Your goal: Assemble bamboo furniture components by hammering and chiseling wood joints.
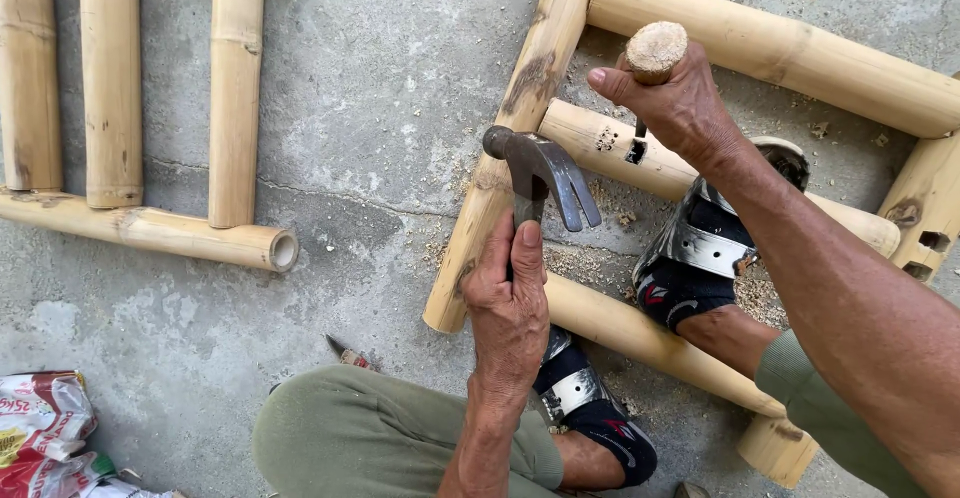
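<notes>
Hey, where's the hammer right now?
In the head view the hammer is near the middle, gripped by the left hand over the bamboo frame, left of the right hand holding a wooden-handled chisel.

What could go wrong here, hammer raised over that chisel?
1. The right hand wraps the chisel just under its wooden top, so a stray blow from the hammer could hit the fingers.
2. The left hand grips near the head, likely reducing control.
3. A sandalled foot lies beside the slotted bamboo pole; a slip may reach it.
</notes>
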